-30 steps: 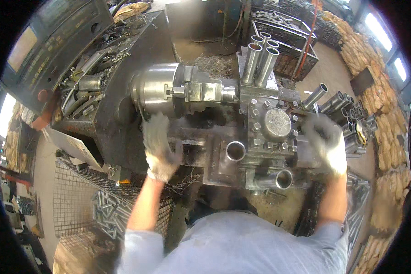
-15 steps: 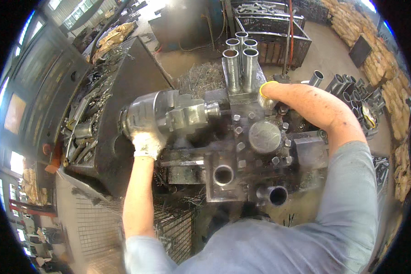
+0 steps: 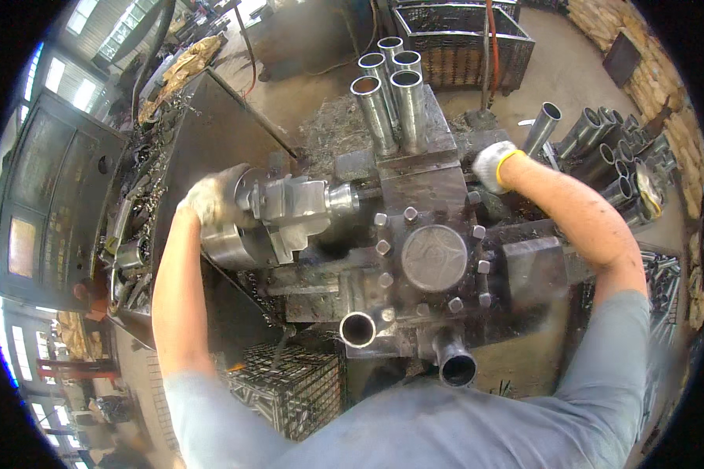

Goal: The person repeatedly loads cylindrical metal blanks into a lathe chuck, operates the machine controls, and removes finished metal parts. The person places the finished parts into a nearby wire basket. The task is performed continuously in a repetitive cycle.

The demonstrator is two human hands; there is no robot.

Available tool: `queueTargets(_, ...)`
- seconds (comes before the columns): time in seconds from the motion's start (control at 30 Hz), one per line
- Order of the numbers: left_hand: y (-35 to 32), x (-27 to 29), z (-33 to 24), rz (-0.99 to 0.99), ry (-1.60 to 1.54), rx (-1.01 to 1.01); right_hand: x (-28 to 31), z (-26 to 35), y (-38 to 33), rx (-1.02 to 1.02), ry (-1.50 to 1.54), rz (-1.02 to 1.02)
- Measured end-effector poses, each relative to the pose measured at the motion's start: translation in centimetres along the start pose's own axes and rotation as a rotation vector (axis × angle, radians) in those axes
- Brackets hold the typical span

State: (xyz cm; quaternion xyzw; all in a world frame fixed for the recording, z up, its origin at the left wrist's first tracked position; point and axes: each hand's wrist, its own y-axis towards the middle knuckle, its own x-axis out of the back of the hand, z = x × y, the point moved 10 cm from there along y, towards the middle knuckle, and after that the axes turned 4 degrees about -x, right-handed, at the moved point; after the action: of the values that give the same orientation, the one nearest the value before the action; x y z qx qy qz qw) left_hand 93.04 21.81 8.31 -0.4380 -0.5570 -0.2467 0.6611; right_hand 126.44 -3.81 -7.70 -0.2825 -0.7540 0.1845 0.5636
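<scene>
My left hand (image 3: 210,202), in a whitish work glove, rests against the far left side of a lathe chuck (image 3: 238,246); its fingers are blurred. Stepped metal jaws (image 3: 299,207) surround a short shiny metal cylinder (image 3: 342,198) that sticks out to the right. My gloved right hand (image 3: 493,166), with a yellow cuff, is curled beyond the square tool turret (image 3: 434,256); whatever is inside its fingers is hidden. Several steel tubes (image 3: 411,109) stand upright behind the turret. Two tubular holders (image 3: 358,330) (image 3: 456,367) project from its near side.
More steel tubes (image 3: 602,141) are grouped at the right. A black crate (image 3: 465,59) stands at the back, and stacked sacks (image 3: 669,70) line the right wall. Metal shavings litter a tray (image 3: 145,195) at left. Below the chuck is a wire basket (image 3: 305,395).
My left hand has shifted from the chuck's near side to its far left side, and the jaws sit at another angle. My right hand has moved slightly right. The view has shifted too.
</scene>
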Motion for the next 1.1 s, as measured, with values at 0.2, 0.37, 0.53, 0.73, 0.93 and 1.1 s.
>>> queueTargets(0.2,-2.7,-1.0,1.5,-0.552,-0.088,0.105,15.7,9.2,-0.6,0.231,0.604,-0.17)
queueTargets(0.37,-9.0,-2.9,1.4,-1.027,-0.011,0.088,16.9,17.5,5.8,0.397,0.37,-0.105)
queueTargets(0.53,-8.8,-2.8,2.2,-1.002,-0.06,0.14,13.1,17.3,7.4,0.632,0.643,0.341)
queueTargets(0.73,-9.9,-2.3,1.5,-1.09,-0.107,0.037,15.1,15.6,4.3,0.213,0.366,-0.056)
queueTargets(0.93,-8.8,-2.6,2.7,-1.041,-0.082,0.06,20.6,10.6,-6.9,-0.194,-0.155,-0.457)
queueTargets(1.1,-14.2,-3.1,-1.6,-1.118,-0.295,-0.046,23.4,16.5,-24.0,-0.324,0.182,-0.828)
